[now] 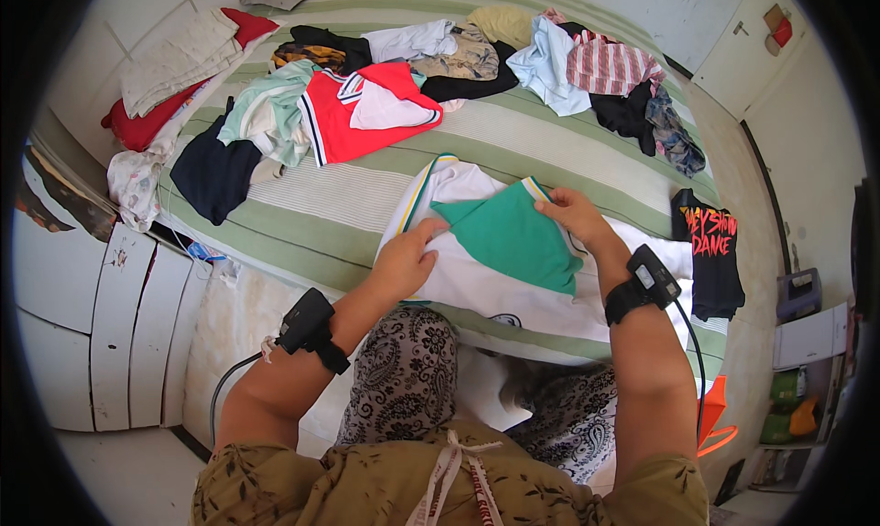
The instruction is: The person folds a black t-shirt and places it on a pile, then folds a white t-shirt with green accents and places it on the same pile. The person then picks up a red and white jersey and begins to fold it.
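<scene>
A white and green garment (515,234) with yellow, white and green striped trim lies spread at the bed's near edge, part of its green cloth folded over the white. My right hand (574,213) pinches the striped trim at the top corner of the green part. My left hand (410,258) rests at the garment's left side, by the edge of the green cloth; whether its fingers grip the fabric is unclear. Right of it, a folded black garment with red lettering (711,265) lies at the bed's right edge.
Across the striped bedspread (309,203) lie a red and white garment (364,124), a mint garment (265,117), dark navy clothing (214,168) and a red-striped garment (608,65) among other crumpled clothes. White drawers (120,327) stand at left, a shelf (790,436) at right.
</scene>
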The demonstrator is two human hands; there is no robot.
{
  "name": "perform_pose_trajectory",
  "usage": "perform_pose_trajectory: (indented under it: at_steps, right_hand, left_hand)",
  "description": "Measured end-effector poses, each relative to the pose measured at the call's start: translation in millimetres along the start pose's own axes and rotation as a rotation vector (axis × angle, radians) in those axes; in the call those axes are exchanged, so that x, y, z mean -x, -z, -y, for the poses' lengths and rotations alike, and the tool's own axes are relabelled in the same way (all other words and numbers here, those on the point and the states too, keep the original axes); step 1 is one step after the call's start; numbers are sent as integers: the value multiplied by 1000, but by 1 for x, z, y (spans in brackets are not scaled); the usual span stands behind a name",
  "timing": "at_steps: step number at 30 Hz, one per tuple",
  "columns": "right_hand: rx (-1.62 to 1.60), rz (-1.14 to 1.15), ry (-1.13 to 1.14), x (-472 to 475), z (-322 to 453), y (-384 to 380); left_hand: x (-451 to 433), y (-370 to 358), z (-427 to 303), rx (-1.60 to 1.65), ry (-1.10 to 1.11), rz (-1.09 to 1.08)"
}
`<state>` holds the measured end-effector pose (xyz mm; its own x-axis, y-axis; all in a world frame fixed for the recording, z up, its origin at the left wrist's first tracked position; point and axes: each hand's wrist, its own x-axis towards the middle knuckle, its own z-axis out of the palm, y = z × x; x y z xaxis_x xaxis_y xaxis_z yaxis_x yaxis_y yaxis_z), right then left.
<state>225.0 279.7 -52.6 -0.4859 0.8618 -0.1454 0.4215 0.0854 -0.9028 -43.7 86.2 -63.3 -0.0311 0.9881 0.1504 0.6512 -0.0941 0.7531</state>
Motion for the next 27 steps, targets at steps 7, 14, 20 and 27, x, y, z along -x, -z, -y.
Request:
perform_pose_trajectory:
  at_steps: [7,14,20,27]
  right_hand:
    - [570,-428,594,22,36,-16]
    - [848,-493,825,48,56,-28]
    - [906,-280,993,90,44,-47]
    - [919,-168,916,124,29,-60]
  left_hand:
    - [3,-2,-3,-281,78,-37]
    - [-5,-11,-10,-239,26,-211]
    - [-19,-13,-8,-278,174,-137]
    - [-20,-23,4,-280,139,-216]
